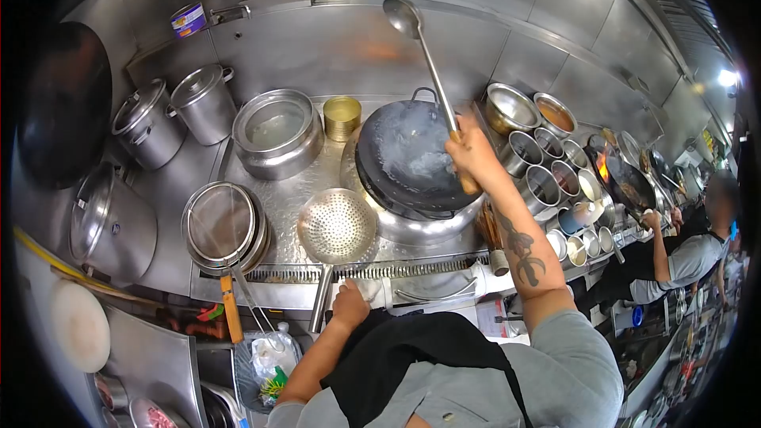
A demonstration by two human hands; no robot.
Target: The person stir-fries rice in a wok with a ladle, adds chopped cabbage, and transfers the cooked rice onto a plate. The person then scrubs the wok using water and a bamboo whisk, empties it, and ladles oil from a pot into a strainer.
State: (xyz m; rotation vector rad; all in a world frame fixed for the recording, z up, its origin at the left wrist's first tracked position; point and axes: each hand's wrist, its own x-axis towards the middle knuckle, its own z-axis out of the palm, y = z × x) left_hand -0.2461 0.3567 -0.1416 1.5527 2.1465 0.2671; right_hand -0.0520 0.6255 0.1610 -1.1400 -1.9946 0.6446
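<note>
My right hand (473, 150) is closed round the lower handle of a long-handled ladle (434, 71). Its steel bowl points up and away, higher than the wok. Beneath the handle sits a dark wok (411, 150) on the burner ring, with steaming, cloudy liquid inside. My left hand (349, 303) is curled at the stove's front edge, close to the handle of a perforated strainer (337, 226). What its fingers hold, if anything, is hidden. Something white, perhaps a cloth (371, 291), shows just beside that hand.
Left of the wok stand a metal pot of liquid (277, 127), a tin can (342, 117) and stacked mesh sieves (220, 222). Lidded pots (115, 222) stand farther left. Seasoning containers (543, 186) and bowls line the right. Beyond, a co-worker (682, 257) handles another wok near flames (602, 170).
</note>
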